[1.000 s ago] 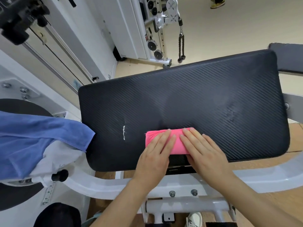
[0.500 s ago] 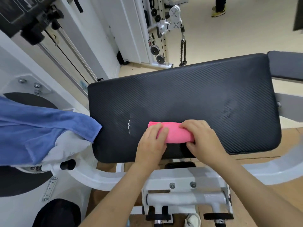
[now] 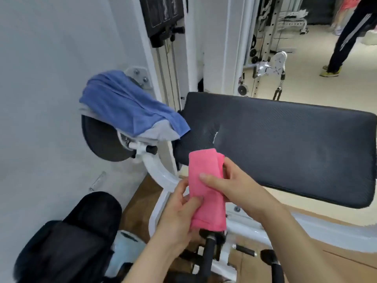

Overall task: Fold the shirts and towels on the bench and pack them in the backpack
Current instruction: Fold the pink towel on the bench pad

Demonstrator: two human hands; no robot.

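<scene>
Head view:

1. Locate the pink folded terry towel (image 3: 206, 186). It is a long, narrow bundle standing nearly upright, in front of the near left corner of the black padded bench (image 3: 285, 144). Its upper end overlaps the bench edge; contact there cannot be determined.
2. Check your left hand (image 3: 177, 213). It grips the towel's lower half, thumb on the front face and fingers curled beneath.
3. Check your right hand (image 3: 234, 186). It pinches the upper half, thumb pressed across the front and fingers wrapped behind the right edge. Both hands are close together, clamped on the same towel.
4. Note the blue crumpled towel (image 3: 126, 103). It is draped over the white machine frame (image 3: 161, 172) left of the bench, with a pale grey garment (image 3: 161, 132) beneath it.
5. Note the black fabric backpack (image 3: 67, 237) at lower left, below the hands. It is blurred; whether it is open cannot be determined.
</scene>
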